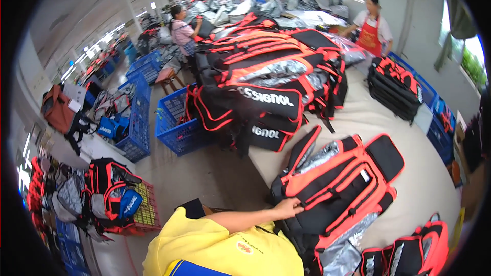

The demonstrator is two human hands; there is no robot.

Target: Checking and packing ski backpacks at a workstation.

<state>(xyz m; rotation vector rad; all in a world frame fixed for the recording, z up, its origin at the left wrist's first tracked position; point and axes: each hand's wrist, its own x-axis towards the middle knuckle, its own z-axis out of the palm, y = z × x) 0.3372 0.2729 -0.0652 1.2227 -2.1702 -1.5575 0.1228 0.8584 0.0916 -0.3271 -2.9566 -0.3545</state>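
Item one: your left hand, fingers narrowed and seemingly pinching a black strap at the near side of the backpack. Item two: that orange-and-black backpack, which lay on the pale table before you, strap side up, presumably so its webbing sat within reach. Item three: a heap of similar packs, stacked toward the far end, likely to save surface. Item four: another pack, nearer you at right. Your right hand was out of view, its fingers' state untellable.
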